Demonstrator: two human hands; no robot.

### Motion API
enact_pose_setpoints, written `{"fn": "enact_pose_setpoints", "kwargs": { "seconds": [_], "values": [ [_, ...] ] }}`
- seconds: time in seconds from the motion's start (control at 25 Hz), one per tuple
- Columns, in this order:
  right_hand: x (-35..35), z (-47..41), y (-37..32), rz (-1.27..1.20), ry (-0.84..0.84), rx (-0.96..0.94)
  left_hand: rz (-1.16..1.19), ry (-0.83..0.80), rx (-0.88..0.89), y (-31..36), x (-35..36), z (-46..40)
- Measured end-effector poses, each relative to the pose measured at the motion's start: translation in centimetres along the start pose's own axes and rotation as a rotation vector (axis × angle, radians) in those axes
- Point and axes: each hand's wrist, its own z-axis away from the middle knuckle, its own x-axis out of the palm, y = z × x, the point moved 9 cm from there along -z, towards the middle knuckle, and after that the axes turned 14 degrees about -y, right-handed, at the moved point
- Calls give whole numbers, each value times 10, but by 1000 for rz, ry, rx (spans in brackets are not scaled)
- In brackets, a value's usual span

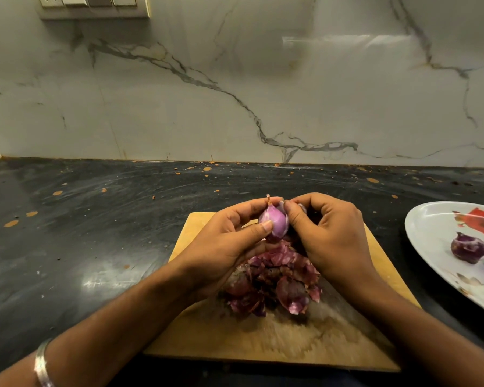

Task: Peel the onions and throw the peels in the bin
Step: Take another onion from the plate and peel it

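Note:
A small pale purple onion (275, 223) is held above the wooden cutting board (201, 331). My left hand (229, 241) grips it between thumb and fingers. My right hand (324, 233) pinches a strip of skin at the onion's upper right side. Under both hands a heap of purple onion peels (274, 286) lies on the board. No bin is in view.
A white plate (430, 236) with a red pattern sits at the right edge, holding two darker purple onions (468, 247). The black countertop (81, 233) carries scattered orange flecks. A marble wall (235, 93) stands behind, with a switch panel (92, 5) at the top left.

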Motion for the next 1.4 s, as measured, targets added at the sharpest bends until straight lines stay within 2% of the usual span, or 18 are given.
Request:
{"fn": "enact_pose_setpoints", "kwargs": {
  "seconds": [0.16, 0.32, 0.44, 0.68, 1.04, 1.4],
  "values": [
    [2, -2, 19, -254, -31, 151, 101, -5, 4, 0, -5, -2],
    [1, -3, 1, -75, -43, 54, 117, 20, 9, -3, -8, -3],
    [-5, 0, -3, -52, -16, 29, 117, 76, 24, -2, -16, -3],
    [6, 1, -14, 95, -110, 12, 182, 146, 49, -3, -26, -1],
    [6, -2, -5, -91, -138, 54, 84, 87, 36, -1, -17, 1],
    [5, -4, -12, 14, -135, -21, -47, 74, 5, 1, -15, 1]
  ]
}}
